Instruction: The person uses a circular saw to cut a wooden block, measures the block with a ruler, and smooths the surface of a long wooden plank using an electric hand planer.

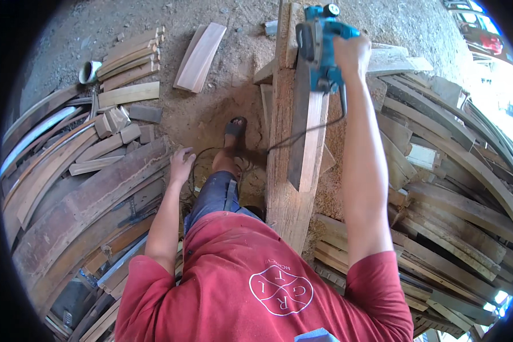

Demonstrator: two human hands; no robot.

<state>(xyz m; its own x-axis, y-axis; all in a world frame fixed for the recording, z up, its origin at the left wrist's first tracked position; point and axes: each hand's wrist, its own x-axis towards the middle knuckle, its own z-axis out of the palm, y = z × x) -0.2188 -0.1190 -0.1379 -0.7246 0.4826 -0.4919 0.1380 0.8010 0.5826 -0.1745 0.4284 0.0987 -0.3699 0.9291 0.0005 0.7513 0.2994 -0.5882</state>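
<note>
My right hand (353, 57) is wrapped round the handle of a teal electric planer (327, 54) at the far end of the bench. The planer rests on a narrow wooden board (313, 131), its near side pale and its left face in shadow. That board lies lengthwise on a long, thick timber beam (282, 194). From the planer a dark power cord (308, 132) loops down and crosses the beam toward my legs. My left hand (182, 165) hangs at my left side, fingers loosely apart and holding nothing, close beside a loop of the cord.
Wood offcuts (119, 125) and long planks (80, 211) are heaped on the left. Two pale boards (201, 57) lie on the dirt ahead. More stacked lumber (456, 199) fills the right side. Shavings (330, 196) cover the ground beside the beam; my sandalled foot (235, 126) stands left of it.
</note>
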